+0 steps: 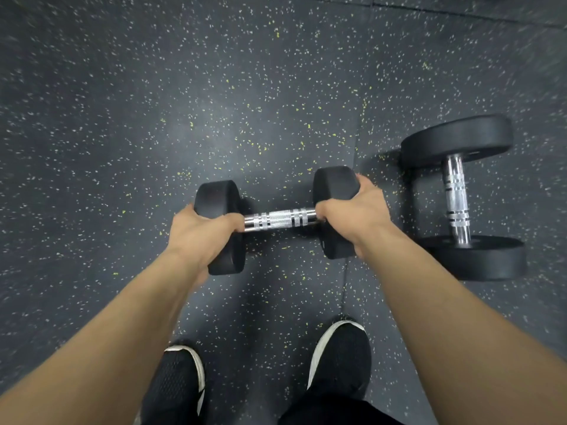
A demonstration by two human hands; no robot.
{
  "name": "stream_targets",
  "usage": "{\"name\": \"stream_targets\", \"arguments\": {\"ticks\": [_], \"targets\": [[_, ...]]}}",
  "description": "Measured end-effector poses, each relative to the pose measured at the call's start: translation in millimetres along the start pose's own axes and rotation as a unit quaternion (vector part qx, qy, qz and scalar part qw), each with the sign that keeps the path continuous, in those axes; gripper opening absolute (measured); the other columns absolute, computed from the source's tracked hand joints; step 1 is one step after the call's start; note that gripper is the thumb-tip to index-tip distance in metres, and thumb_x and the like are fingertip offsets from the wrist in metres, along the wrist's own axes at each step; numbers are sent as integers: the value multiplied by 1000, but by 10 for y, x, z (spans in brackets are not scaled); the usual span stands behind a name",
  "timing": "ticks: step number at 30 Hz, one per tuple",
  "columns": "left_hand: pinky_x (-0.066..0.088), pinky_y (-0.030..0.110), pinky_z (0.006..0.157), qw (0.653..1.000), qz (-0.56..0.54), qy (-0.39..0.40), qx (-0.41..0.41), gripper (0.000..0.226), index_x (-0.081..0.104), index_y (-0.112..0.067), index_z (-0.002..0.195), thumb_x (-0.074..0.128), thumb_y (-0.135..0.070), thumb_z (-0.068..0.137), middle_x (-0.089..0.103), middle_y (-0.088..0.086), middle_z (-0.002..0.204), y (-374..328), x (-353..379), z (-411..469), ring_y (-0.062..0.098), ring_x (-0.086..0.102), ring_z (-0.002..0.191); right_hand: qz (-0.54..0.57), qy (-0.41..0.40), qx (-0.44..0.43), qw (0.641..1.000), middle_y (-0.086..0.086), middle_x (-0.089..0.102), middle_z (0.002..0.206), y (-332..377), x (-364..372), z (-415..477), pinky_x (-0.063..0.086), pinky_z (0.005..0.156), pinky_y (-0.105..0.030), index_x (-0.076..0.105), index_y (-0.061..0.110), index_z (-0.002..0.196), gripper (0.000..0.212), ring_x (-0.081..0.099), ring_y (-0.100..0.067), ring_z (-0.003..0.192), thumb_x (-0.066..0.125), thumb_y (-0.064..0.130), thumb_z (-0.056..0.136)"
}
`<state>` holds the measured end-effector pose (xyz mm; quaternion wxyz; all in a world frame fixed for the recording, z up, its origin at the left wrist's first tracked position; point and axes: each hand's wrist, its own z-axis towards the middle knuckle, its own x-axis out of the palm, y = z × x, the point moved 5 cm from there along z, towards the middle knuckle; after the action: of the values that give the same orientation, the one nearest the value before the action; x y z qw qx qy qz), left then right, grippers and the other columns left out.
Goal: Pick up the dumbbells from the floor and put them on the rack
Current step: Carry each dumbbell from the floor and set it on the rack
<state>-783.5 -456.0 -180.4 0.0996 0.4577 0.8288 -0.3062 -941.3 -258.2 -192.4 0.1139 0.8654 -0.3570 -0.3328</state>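
Note:
A black dumbbell [280, 219] with a chrome knurled handle lies crosswise in front of me over the floor. My left hand [199, 230] is wrapped around its left head. My right hand [357, 211] grips its right head, thumb at the handle's end. A second, larger black dumbbell [457, 194] with round plates lies on the floor to the right, its handle pointing away from me. The rack is out of view.
Dark speckled rubber floor [153, 102] spreads all around, with tile seams running up the middle right. My two black shoes with white soles [337, 357] stand just behind the held dumbbell.

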Motion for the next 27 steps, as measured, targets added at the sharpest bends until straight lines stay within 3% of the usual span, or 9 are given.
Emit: {"name": "stream_targets", "arguments": {"ticks": [6, 10, 18, 21, 24, 27], "targets": [[51, 30, 66, 999, -5, -18, 41, 31, 66, -20, 95, 78, -9, 69, 68, -1, 81, 47, -84, -305, 23, 62, 72, 25, 1, -17, 1000, 10, 70, 102, -145, -101, -266, 61, 88, -41, 54, 39, 140, 83, 68, -19, 95, 78, 13, 65], [54, 32, 65, 996, 17, 9, 85, 34, 66, -25, 99, 77, -10, 70, 67, -4, 78, -315, -449, -984, 20, 60, 69, 61, -16, -37, 997, 10, 73, 98, -3, -548, -910, 60, 83, -35, 58, 35, 136, 78, 69, -14, 90, 80, 14, 64], [51, 28, 57, 974, -3, 6, 225, 38, 64, -31, 99, 77, -12, 68, 70, -5, 82, -2135, -1923, -3852, 16, 61, 70, 128, -51, -160, 977, 17, 72, 99, 1833, -2515, -3452, 60, 91, -45, 56, 48, 132, 77, 70, -12, 92, 79, 19, 66], [52, 23, 59, 950, -45, -19, 309, 47, 66, -29, 109, 79, -19, 65, 72, -10, 87, -2933, -2574, -5086, 13, 65, 76, 148, -85, -257, 951, 17, 74, 108, 2743, -3394, -4572, 58, 95, -44, 54, 48, 137, 83, 71, -14, 102, 76, 28, 59], [59, 34, 78, 905, -116, -56, 406, 68, 65, -28, 122, 77, -30, 56, 74, -9, 98, -3667, -3202, -6265, 15, 68, 87, 174, -130, -389, 896, 20, 72, 111, 3628, -4282, -5740, 57, 94, -37, 56, 46, 136, 78, 68, -7, 103, 75, 28, 62], [55, 32, 71, 831, -189, -77, 518, 49, 66, -37, 107, 77, -20, 62, 73, -15, 90, -4328, -3788, -7279, 10, 67, 79, 192, -171, -508, 822, 29, 64, 104, 4408, -5000, -6767, 49, 68, -6, 57, 41, 134, 68, 60, 20, 87, 79, 17, 74]]}}
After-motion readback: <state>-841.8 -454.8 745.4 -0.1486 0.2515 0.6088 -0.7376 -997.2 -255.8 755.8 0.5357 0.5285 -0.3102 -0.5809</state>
